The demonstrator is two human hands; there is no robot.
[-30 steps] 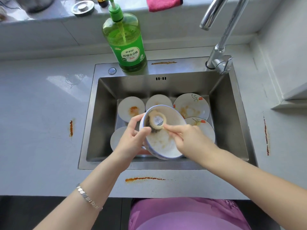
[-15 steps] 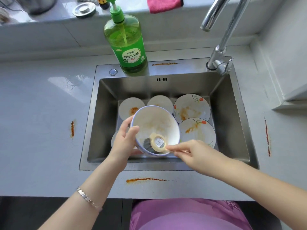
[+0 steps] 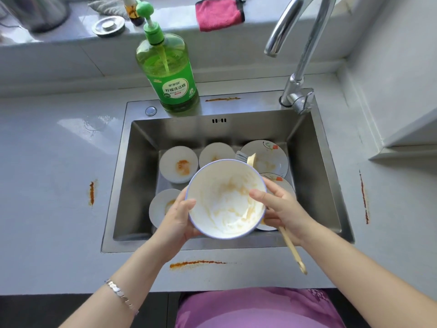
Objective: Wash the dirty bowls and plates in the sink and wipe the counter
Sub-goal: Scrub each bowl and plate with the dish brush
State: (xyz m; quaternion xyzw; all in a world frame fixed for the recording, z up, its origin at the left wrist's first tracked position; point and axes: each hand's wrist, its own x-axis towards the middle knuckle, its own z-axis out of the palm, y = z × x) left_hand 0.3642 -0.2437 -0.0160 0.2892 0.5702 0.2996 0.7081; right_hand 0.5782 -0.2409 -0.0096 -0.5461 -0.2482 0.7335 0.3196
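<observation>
While the bowl [image 3: 224,197] hangs mouth-up over the sink [image 3: 132,185], left hand [image 3: 177,221] grips its left rim and right hand [image 3: 281,209] curls round the right rim plus brush [image 3: 292,249]. Brush axis runs near-to-far under the bowl's right side, bristles past the far rim. Right hand likely scrubs.

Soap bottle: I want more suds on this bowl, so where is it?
In the head view the green soap bottle stands upright on the sink's back rim, left of centre, with the faucet off to its right.
</observation>
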